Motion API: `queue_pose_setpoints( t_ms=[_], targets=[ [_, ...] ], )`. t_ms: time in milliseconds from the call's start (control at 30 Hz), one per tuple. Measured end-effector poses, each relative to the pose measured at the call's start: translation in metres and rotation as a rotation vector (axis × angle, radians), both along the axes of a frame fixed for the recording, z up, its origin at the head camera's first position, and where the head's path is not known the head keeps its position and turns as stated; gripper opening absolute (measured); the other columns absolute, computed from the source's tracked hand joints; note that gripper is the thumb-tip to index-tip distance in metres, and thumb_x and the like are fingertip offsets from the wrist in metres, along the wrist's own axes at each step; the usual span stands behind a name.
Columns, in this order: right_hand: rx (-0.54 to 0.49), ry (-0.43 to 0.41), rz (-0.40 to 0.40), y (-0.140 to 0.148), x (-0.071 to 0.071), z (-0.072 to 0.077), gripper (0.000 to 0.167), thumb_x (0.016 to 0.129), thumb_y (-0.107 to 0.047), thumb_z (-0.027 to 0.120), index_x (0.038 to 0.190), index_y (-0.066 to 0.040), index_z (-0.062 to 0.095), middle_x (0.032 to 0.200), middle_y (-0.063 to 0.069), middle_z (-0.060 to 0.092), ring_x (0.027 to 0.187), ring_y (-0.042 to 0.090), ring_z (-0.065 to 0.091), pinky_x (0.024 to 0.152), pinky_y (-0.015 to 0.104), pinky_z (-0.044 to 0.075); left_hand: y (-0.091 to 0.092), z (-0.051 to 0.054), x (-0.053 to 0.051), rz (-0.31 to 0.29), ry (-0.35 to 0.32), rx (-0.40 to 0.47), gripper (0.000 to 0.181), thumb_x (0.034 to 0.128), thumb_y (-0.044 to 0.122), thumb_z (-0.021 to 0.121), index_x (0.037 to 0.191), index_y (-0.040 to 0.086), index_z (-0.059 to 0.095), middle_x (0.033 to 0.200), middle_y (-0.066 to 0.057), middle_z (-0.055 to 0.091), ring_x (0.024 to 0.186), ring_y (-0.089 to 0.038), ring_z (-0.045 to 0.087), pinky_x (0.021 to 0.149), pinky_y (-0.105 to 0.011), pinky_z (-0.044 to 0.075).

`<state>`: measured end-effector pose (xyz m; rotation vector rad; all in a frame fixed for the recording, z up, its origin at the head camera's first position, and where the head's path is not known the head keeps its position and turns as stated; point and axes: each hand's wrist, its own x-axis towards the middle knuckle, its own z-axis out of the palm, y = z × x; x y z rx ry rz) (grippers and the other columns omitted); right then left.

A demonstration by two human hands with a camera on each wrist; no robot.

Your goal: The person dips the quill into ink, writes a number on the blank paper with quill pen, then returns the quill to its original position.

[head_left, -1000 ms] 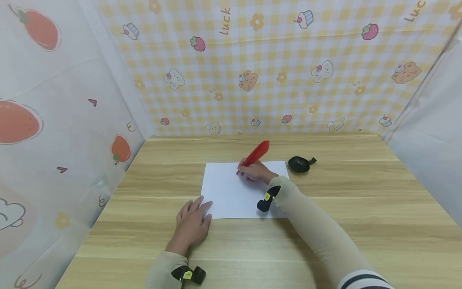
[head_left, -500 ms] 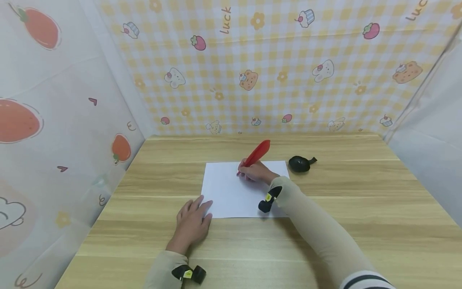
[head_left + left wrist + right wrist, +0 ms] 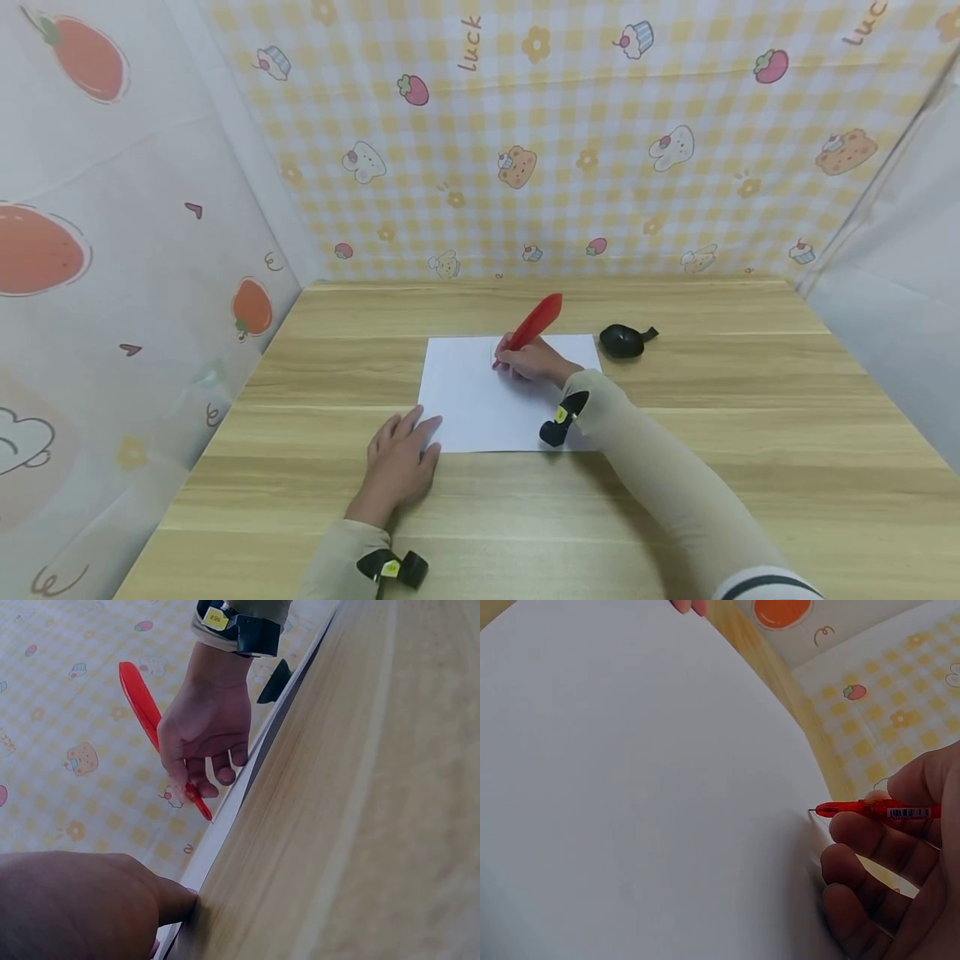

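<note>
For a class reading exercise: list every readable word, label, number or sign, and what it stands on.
"luck": upper middle of the patterned backdrop.
"luc", cut off at the top edge: backdrop, upper right.
Yellow labels on both wrist cameras: too small to read.
Barcode on the red pen: no readable characters.

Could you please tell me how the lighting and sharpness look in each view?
Head: bright, fairly even light, soft shadow beside the right sleeve; left wrist: dimmer, table softly blurred at right; right wrist: dim, paper greyish, its edge bowed, dark shadow by the right hand's fingers.
</note>
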<state>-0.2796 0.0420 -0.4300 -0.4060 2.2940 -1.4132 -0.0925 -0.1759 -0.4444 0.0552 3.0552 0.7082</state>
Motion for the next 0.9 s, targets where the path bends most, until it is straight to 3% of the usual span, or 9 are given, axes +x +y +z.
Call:
queue_pose_setpoints(
  t_ms=[900],
  targets=[
    [-0.003,0.014,0.035,0.006,0.012,-0.002,0.009,0.093,-0.014,0.058,0.093,-0.007,0.063,0.077,0.008,0.065,0.058,0.019,0.054,0.049,0.025,0.043,0.002,0.003,0.002,0.005,-0.007,0.016,0.041,0.0973,0.022,0.054,0.137,0.013,0.055,0.152,-0.017,0.034,0.138,-0.045,0.021,0.108,-0.064,0.015]
  ],
)
